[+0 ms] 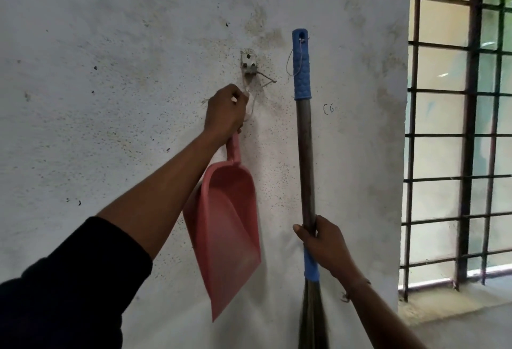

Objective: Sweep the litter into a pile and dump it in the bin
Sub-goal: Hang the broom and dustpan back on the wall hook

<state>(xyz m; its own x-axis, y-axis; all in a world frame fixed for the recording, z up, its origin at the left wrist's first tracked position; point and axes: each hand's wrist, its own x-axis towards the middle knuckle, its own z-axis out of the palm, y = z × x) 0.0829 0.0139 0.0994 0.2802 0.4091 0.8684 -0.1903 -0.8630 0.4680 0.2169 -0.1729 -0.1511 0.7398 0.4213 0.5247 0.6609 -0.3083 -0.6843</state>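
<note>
Item: pink dustpan (224,226), hanging mouth-down against the stained wall (110,71) below a metal hook (250,67), its handle and white hanging loop gripped by the clenched fingers of the left hand (225,111), arm raised and stretched up towards the hook. Item: broom (304,154), upright just beside the dustpan, blue grip on top, its shaft clasped low down by the right hand (324,246), fingers wrapped round it, thumb up. Step judged: handling tools at the hook, no litter or bin in view; next move calls for working the loop over the hook.
</note>
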